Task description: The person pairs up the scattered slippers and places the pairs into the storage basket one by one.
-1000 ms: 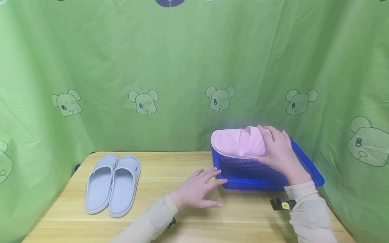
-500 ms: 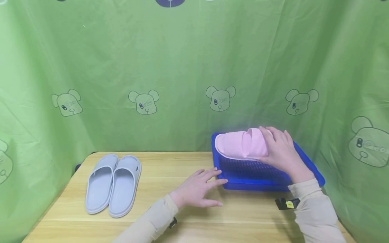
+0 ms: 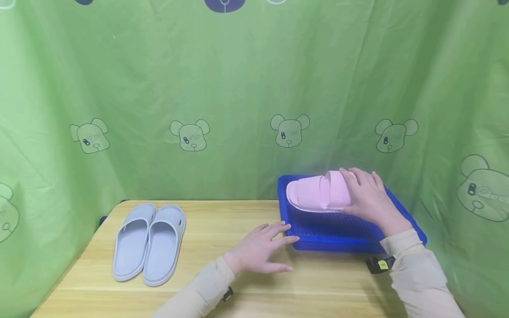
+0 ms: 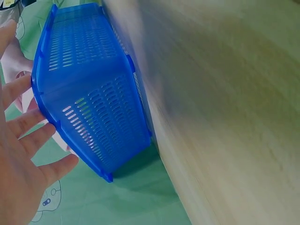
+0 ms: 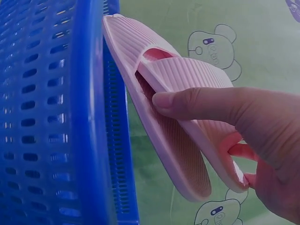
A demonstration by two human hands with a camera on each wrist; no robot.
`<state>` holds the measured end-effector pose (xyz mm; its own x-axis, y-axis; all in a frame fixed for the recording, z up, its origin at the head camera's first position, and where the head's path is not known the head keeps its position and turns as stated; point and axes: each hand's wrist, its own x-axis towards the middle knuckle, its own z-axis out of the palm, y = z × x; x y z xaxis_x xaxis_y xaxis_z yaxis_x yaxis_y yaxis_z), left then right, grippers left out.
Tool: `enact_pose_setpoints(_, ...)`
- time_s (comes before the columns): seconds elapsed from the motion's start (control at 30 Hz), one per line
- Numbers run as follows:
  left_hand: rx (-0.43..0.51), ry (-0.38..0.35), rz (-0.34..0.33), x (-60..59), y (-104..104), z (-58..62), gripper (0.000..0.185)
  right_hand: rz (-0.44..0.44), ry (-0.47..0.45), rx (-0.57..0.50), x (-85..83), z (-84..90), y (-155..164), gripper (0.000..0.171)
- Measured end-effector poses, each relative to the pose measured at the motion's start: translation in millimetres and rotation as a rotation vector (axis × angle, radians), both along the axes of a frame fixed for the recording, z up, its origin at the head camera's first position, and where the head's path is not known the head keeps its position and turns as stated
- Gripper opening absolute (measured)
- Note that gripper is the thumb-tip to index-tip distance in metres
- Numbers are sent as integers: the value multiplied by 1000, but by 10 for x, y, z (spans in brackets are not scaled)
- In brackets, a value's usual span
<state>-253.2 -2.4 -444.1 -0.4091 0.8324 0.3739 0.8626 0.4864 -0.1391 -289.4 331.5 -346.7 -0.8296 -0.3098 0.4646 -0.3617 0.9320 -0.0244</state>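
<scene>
My right hand [image 3: 367, 196] grips a pair of ribbed pink slippers [image 3: 308, 194] over the blue plastic basket [image 3: 330, 244]. In the right wrist view, one of the slippers [image 5: 154, 126] lies against the other, the thumb pressing at the strap and the fingers curled behind. Their toe ends reach inside the basket's rim. With fingers spread and straight, my left hand [image 3: 258, 249] has its fingertips right at the basket's near left corner. The left wrist view shows those fingers [image 4: 28, 126] along the rim of the slotted basket [image 4: 89, 93].
A pair of grey slippers [image 3: 149, 243] lies side by side at the left of the wooden table [image 3: 222, 212]. A green curtain [image 3: 238, 88] with bear heads surrounds the table at the back and both sides.
The pink slippers have come down and slightly right with my right hand, lower into the basket. My left hand has stayed at the corner.
</scene>
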Motion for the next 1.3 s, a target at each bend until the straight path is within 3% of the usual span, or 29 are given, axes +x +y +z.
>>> enact_pose_setpoints(0.4,1,-33,7,-5,7,-20,78,26,-33,41,-105,-85,44,117)
enact_pose_setpoints(0.8,3,-33,17,-14,11,-51,77,31,-132,92,-189,-82,17,117)
enact_pose_setpoints(1.3,7,-45,17,-6,16,-52,77,25,-148,135,-330,-130,-21,120)
